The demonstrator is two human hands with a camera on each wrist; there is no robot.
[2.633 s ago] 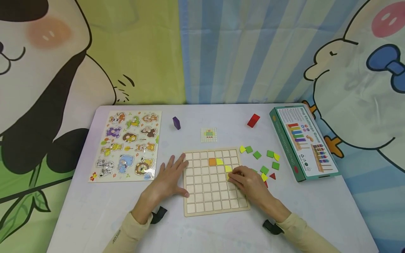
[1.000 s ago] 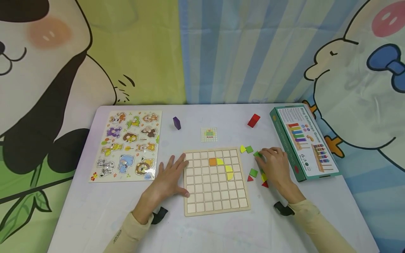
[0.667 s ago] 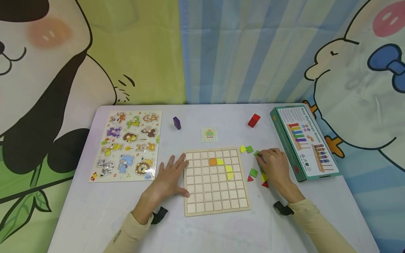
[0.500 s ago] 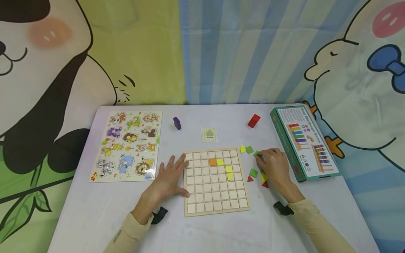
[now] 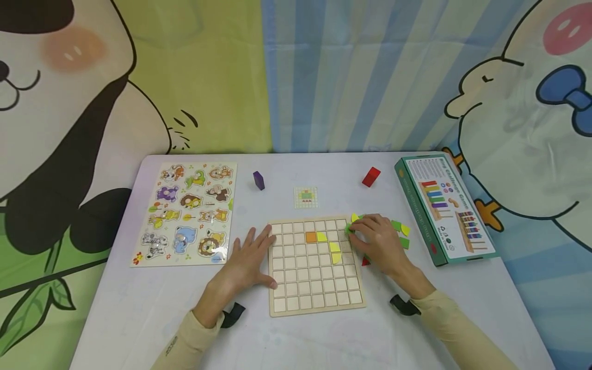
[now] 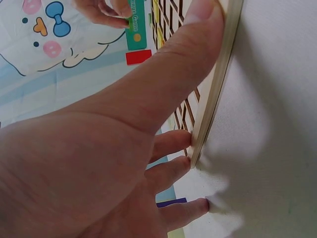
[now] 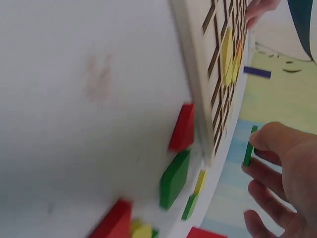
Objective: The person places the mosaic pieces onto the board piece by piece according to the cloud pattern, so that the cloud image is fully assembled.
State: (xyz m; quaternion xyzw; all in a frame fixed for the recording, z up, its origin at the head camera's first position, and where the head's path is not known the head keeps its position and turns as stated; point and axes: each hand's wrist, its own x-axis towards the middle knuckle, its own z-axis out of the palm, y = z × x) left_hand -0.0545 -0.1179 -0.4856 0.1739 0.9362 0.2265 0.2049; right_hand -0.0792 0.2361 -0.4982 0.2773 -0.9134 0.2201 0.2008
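My right hand (image 5: 381, 246) pinches a green square tile (image 7: 250, 146) between thumb and fingers, near the right edge of the wooden grid board (image 5: 300, 293). In the right wrist view the tile stands on edge, clear of the table. My left hand (image 5: 242, 264) spreads along the board's left side, fingertips and thumb touching its rim. On the grid lie an orange square tile (image 5: 311, 237), a yellow tile (image 5: 321, 236) beside it, and two more yellow pieces lower right. Under and around my right hand are loose tiles, among them a green tile (image 7: 175, 178) and a red triangle (image 7: 183, 128).
A small patterned card (image 5: 306, 197) lies behind the board. A purple block (image 5: 258, 180) and a red block (image 5: 371, 177) stand farther back. An animal picture board (image 5: 191, 257) is at left, a green game box (image 5: 448, 205) at right.
My right hand first left a yellow piece on the grid, then went right to the loose tiles, took a green tile and has now moved left with it. My left hand stays put.
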